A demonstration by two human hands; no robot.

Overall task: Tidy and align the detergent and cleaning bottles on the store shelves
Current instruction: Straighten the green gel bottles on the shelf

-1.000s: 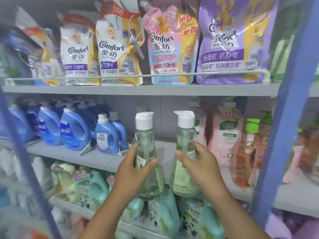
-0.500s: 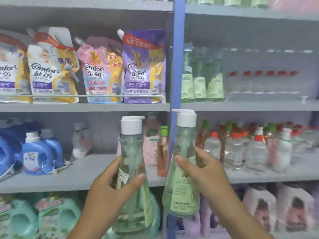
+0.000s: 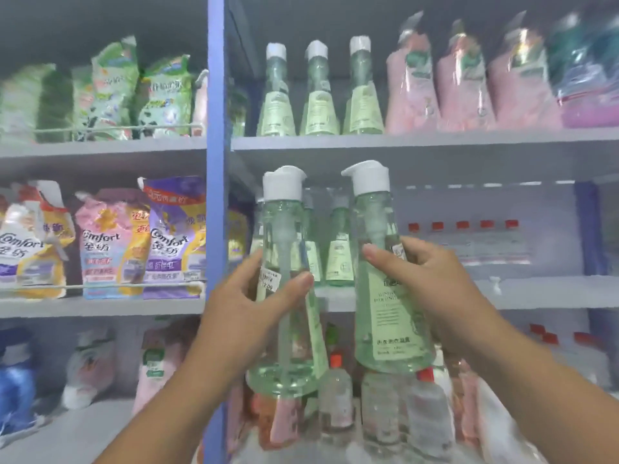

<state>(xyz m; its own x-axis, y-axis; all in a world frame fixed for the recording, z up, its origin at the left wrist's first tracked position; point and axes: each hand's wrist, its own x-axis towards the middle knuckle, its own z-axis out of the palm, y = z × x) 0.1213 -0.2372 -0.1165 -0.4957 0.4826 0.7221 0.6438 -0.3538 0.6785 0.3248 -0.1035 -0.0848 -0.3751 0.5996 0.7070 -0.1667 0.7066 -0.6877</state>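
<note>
I hold two tall clear-green pump bottles with white caps upright in front of the shelves. My left hand (image 3: 248,303) grips the left green bottle (image 3: 284,356) around its middle, over a price sticker. My right hand (image 3: 432,283) grips the right green bottle (image 3: 388,329) at its shoulder, its label facing me. Behind them, on the middle shelf (image 3: 536,296), stand matching green bottles (image 3: 338,249). Three more matching bottles (image 3: 318,98) line the top shelf (image 3: 402,142).
A blue upright post (image 3: 216,162) divides the shelving. Left of it hang Comfort refill pouches (image 3: 110,242) and green pouches (image 3: 110,92). Pink pouches (image 3: 465,78) fill the top right. Clear red-capped bottles (image 3: 462,242) sit at the middle right; small bottles (image 3: 382,413) crowd the lower shelf.
The view has swung up and to the right. Both hands have lifted the two green bottles from the lower shelf level up in front of the middle shelf right of the blue post.
</note>
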